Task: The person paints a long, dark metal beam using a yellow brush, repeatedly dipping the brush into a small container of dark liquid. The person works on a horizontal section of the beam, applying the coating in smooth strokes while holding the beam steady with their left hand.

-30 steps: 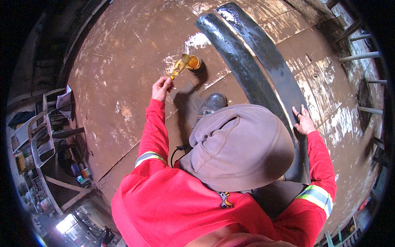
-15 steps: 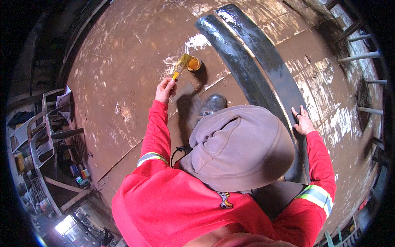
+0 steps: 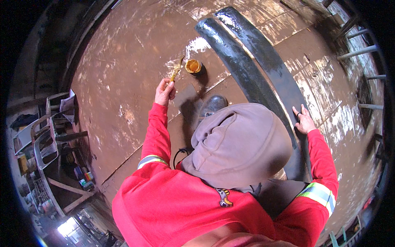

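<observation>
My left hand (image 3: 164, 92) is shut around the handle of a paintbrush (image 3: 177, 69), whose bristles point away from me over the brown floor (image 3: 123, 61). A small open can of yellow-brown paint (image 3: 193, 66) stands just right of the brush tip, apart from it. My right hand (image 3: 303, 121) lies flat with fingers spread on the nearer of two long, curved black strips (image 3: 247, 70) lying on the floor. Both arms are in red sleeves with reflective bands. A grey hood (image 3: 238, 144) hides the area between my arms.
A dark boot (image 3: 212, 105) rests on the floor below the can. White scuffed patches (image 3: 197, 44) mark the floor beside the can. Stacked plastic chairs (image 3: 45, 136) and clutter stand at the left. Metal railing bars (image 3: 362, 53) line the right rim.
My left hand has drawn the brush slightly back from the can toward me. My right hand has stayed on the black strip.
</observation>
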The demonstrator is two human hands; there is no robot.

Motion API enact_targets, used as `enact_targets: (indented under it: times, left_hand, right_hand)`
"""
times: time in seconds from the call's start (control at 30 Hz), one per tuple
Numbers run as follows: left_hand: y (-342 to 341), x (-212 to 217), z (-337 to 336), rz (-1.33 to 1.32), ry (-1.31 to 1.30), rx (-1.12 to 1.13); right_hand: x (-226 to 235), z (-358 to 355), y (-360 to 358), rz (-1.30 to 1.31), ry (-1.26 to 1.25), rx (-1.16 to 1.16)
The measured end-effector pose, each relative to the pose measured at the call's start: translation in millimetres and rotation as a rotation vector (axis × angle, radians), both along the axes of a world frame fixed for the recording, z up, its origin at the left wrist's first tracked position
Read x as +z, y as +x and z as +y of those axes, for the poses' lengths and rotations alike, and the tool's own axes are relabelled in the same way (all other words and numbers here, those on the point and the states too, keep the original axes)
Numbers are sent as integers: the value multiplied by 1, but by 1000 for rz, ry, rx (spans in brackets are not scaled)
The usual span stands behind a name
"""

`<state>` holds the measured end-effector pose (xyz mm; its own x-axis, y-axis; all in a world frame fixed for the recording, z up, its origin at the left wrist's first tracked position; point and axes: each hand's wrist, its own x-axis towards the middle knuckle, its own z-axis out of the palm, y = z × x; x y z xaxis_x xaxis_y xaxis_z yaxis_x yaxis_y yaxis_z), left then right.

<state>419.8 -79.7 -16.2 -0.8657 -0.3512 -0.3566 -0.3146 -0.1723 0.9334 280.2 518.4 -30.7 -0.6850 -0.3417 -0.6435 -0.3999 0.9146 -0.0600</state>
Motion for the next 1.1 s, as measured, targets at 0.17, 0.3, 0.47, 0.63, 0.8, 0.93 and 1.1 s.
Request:
enact_targets:
  times: [0.17, 0.3, 0.47, 0.63, 0.8, 0.93, 1.1]
  left_hand:
    - [1, 1, -8, -50, -77, -8]
    - [-16, 7, -14, -71, -89, -7]
    - [-32, 14, 36, -179, -267, 59]
    - [-21, 56, 80, -122, -256, 97]
    - [-21, 96, 97, -59, -242, 72]
    - [-44, 141, 75, 175, -213, 55]
    - [-93, 217, 143, 260, -493, -296]
  right_hand:
    - [0, -13, -3, -4, -28, 5]
    - [3, -8, -5, 7, -60, -12]
    - [-36, 30, 21, 268, -242, 82]
    - [3, 18, 55, 81, -84, -157]
    - [10, 54, 97, 149, -90, -325]
    - [20, 98, 89, 196, -248, -370]
    - [1, 125, 81, 206, -242, -289]
